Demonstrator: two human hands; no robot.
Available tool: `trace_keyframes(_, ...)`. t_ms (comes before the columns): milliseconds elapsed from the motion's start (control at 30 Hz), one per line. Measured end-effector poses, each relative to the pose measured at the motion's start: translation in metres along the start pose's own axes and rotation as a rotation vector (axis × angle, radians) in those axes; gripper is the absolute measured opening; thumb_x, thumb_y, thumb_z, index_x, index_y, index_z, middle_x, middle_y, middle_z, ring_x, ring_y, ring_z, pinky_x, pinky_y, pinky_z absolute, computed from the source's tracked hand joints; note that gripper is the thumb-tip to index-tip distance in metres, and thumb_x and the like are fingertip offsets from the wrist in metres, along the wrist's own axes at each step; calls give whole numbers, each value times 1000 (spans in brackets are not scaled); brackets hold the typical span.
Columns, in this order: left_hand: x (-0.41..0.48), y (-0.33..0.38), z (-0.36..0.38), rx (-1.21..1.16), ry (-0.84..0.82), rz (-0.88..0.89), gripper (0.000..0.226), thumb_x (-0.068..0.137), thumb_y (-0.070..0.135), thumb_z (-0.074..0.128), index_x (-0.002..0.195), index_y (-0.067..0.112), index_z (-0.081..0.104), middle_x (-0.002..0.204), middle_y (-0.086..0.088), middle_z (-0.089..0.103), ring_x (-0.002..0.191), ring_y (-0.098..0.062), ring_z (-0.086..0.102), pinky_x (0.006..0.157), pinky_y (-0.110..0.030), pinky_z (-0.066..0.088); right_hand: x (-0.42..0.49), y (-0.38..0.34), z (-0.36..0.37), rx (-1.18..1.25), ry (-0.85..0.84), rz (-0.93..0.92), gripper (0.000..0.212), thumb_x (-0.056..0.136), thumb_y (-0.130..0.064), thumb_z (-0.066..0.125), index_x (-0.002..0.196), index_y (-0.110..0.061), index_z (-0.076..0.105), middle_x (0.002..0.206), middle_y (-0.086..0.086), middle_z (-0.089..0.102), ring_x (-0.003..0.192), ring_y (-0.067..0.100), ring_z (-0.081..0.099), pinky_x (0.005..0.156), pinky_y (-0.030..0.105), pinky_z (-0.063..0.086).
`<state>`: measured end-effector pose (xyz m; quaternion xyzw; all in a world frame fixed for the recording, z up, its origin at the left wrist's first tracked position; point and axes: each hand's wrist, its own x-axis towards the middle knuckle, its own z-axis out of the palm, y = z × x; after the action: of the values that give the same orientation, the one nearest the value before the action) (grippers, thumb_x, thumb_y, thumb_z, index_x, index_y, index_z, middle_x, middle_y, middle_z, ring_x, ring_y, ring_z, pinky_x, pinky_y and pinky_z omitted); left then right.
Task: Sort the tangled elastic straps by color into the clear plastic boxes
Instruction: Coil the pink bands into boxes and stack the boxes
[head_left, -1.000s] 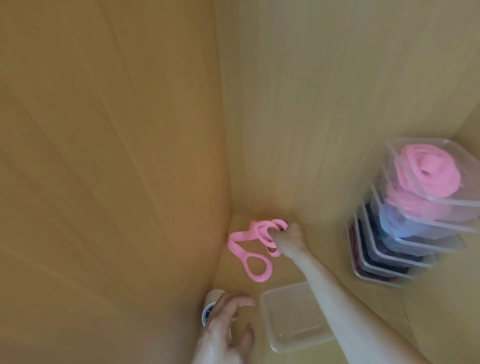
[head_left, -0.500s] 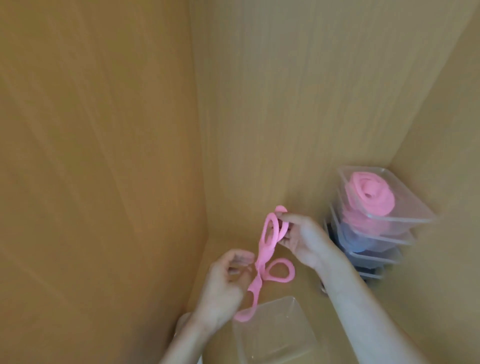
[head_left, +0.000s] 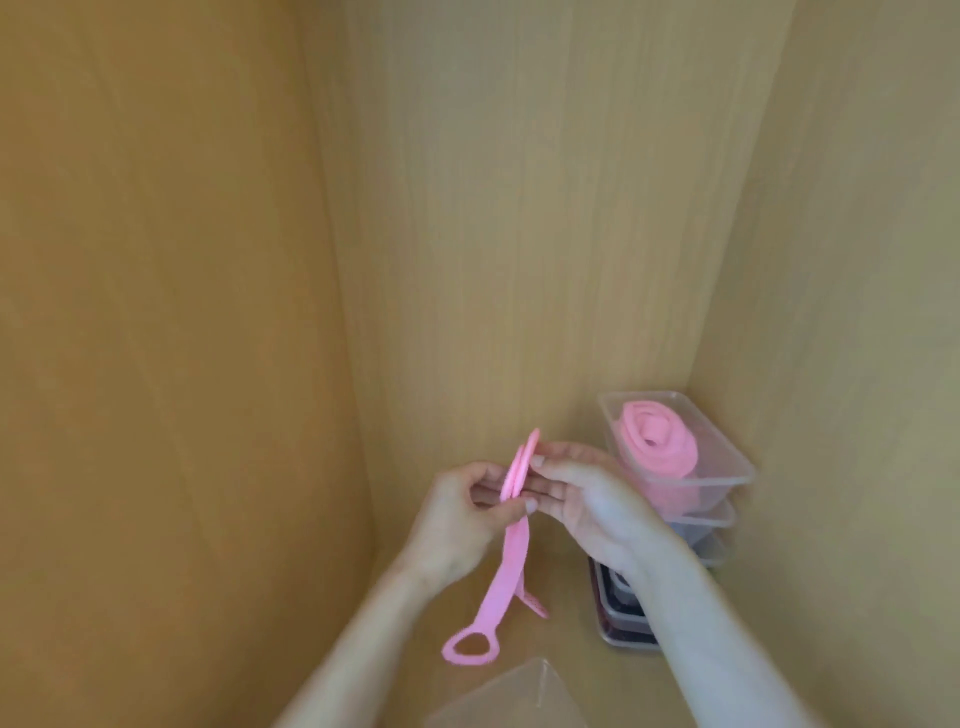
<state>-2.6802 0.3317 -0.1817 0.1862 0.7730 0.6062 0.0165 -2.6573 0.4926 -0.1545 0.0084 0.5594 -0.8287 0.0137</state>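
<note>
Wood-grain panels (head_left: 519, 208) enclose the scene on three sides.

Stack (head_left: 740, 470) of clear boxes stands in the far right corner of the shelf (head_left: 563, 642). Its top box holds a pink roll (head_left: 657, 441); the lower boxes hold darker contents, not legible.

Empty box (head_left: 514, 696) lies left of the stack and nearer the viewer, cut off by the lower edge.

Right hand (head_left: 587, 499) is just left of the stack's top box. Its grip is narrow, thumb and fingers closed on the upper loops of the strap.

Left hand (head_left: 457, 525) is further left of the stack, meeting the right fingertips. Its grip is narrow, pinching the same strap just below those loops.

Strap (head_left: 511, 561), pink, is held in the air left of the stack. Its tail hangs to a looped end above the empty box.

Step in hand, as judged: gathering one freed pink strap into a coil. The next move calls for winding in the tail without spilling the loops. The coil then goes to a pink box, either the stack's top box or the empty one; which cannot be told.
</note>
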Motion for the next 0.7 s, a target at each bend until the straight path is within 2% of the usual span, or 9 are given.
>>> trace_keyframes(133,13,32,-8,-55,-38,49,21,81,8,82,101,3,75,95,-9,78,89,-20,74,85,-23,56,2,-24,4,-12,41,-57,16,94,8,56,87,-1,68,80,13,73,76,22,71,72,30,60)
trace_keyframes(300,21,61,-15,-164,-56,88,23,86,-1,74,110,-1,73,103,-16,77,95,-25,73,91,-30,58,5,-46,14,65,73,-103,11,92,7,61,101,5,67,82,15,71,75,23,69,78,33,57)
trace_keyframes(434,28,75,-16,-204,-66,96,20,90,0,70,109,1,74,102,-15,77,96,-27,73,90,-31,58,-1,-57,15,21,71,-148,11,92,4,64,98,0,72,79,11,73,71,18,67,64,24,56)
trace_keyframes(500,32,82,-18,-228,-74,97,18,90,0,69,108,1,73,101,-16,77,95,-26,74,88,-30,58,-2,-60,17,-25,84,-175,12,91,2,66,91,-6,75,79,11,72,70,18,63,63,25,52)
trace_keyframes(600,36,90,-21,-222,-87,95,16,92,0,68,107,1,73,100,-16,77,96,-29,74,90,-34,59,-4,-63,17,-51,114,-188,8,90,-2,69,94,-7,74,86,11,72,78,20,59,67,26,49)
trace_keyframes(700,39,96,-22,-199,-80,96,18,92,1,68,109,-2,72,102,-19,76,96,-31,73,93,-39,59,-5,-66,18,-41,87,-178,6,92,-5,68,92,-7,74,84,8,73,78,18,60,69,27,48)
